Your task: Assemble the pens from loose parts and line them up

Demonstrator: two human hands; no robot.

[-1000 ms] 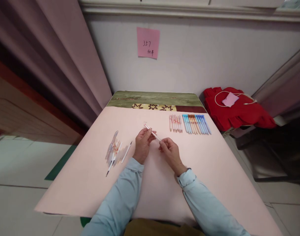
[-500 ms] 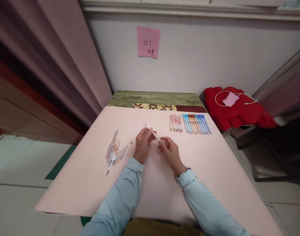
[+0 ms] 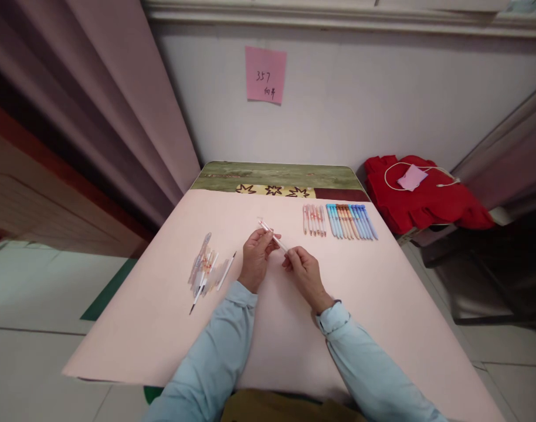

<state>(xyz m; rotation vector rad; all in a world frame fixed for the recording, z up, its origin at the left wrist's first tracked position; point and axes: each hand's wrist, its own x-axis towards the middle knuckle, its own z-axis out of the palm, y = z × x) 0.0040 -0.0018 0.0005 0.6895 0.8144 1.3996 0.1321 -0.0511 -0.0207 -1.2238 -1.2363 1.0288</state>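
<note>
Both hands grip one pale pink pen (image 3: 272, 235) just above the middle of the pink table cover (image 3: 382, 305). My left hand (image 3: 255, 258) pinches the pen near its far end. My right hand (image 3: 304, 273) pinches the near end, fingers curled. The pen slants from upper left to lower right between the two hands. A loose heap of pens and pen parts (image 3: 206, 269) lies to the left of my left hand. A tidy row of pink pens (image 3: 314, 220) and blue and orange pens (image 3: 351, 221) lies beyond my right hand.
A pink note (image 3: 265, 75) hangs on the wall behind the table. A red cloth (image 3: 426, 202) with a white cable and a pink slip sits to the right. Curtains hang at both sides. The far table strip (image 3: 277, 176) shows a green pattern.
My right hand has slid slightly left along the pen toward my left hand. Everything else is as before.
</note>
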